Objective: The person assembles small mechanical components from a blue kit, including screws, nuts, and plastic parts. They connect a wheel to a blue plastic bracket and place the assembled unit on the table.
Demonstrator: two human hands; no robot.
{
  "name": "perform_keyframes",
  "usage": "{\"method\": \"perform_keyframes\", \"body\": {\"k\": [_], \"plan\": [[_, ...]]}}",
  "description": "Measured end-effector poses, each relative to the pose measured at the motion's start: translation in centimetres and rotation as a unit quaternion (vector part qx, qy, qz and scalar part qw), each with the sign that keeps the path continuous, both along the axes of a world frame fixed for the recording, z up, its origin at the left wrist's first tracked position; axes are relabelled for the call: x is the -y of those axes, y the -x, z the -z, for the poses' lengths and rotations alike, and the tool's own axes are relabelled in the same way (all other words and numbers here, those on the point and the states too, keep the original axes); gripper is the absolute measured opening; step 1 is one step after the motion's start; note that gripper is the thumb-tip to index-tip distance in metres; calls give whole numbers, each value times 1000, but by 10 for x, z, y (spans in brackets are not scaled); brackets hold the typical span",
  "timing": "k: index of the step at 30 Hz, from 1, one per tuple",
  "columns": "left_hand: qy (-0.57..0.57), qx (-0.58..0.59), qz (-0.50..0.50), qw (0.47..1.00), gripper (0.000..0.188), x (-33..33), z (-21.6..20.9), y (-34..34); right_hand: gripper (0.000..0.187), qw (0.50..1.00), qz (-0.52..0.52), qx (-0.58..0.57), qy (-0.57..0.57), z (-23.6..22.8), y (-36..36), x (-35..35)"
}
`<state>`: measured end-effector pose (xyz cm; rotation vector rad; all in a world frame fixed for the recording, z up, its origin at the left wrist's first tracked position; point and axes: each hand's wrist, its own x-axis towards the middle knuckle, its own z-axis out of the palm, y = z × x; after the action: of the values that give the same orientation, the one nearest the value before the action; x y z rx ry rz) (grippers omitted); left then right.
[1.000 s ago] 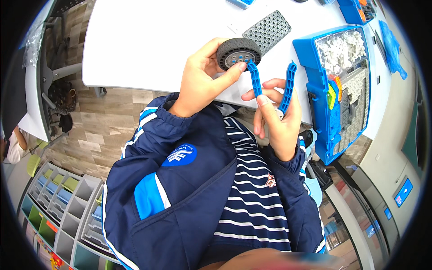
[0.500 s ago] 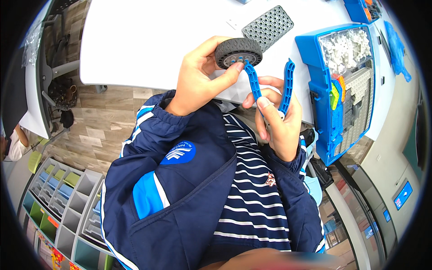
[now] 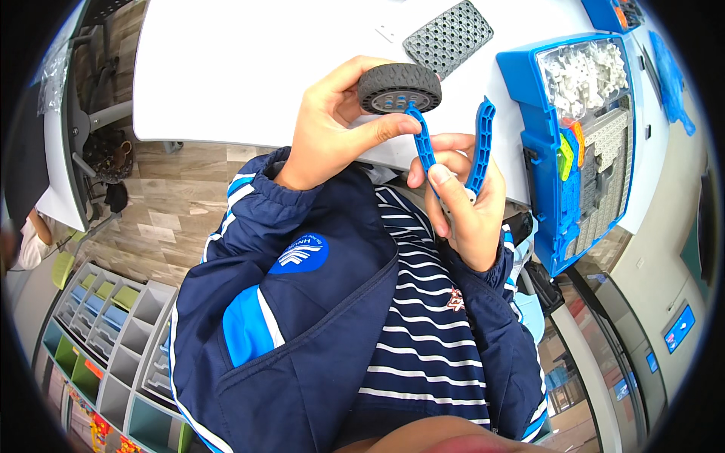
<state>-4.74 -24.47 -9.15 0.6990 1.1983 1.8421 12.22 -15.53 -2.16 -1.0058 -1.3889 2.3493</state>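
My left hand (image 3: 328,124) grips a black toy wheel (image 3: 399,84) with a grey hub, its fingers behind the tire. The left thumb presses on the upper end of a curved blue beam (image 3: 421,137), which meets small blue pegs in the hub. Around the lower ends of that beam and a second curved blue beam (image 3: 481,140) my right hand (image 3: 470,200) is closed. A small white piece (image 3: 470,195) shows where the two beams come together in a V; the joint is mostly covered by fingers. The second beam's upper end points up freely, with a peg at its tip.
On the white table (image 3: 249,68) lies a grey perforated plate (image 3: 449,38) beyond the wheel. To the right sits a blue kit case (image 3: 521,98) with white and grey building parts. A blue plastic bag (image 3: 674,87) is farther right. Storage cubbies (image 3: 124,362) stand at lower left.
My left thumb has shifted right, from the hub onto the end of the blue beam. The wheel has turned slightly, and the right hand has hardly moved.
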Motion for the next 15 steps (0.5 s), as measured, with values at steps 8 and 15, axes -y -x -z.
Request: {"method": "perform_keyframes", "body": {"k": [8, 15], "plan": [[-6, -2, -12, 1000, 49, 0, 2, 0, 25, 1000, -8, 6, -22, 0, 1, -1], [-1, 1, -13, 1000, 49, -1, 4, 1, 25, 1000, -4, 16, -25, -1, 2, 0]]}}
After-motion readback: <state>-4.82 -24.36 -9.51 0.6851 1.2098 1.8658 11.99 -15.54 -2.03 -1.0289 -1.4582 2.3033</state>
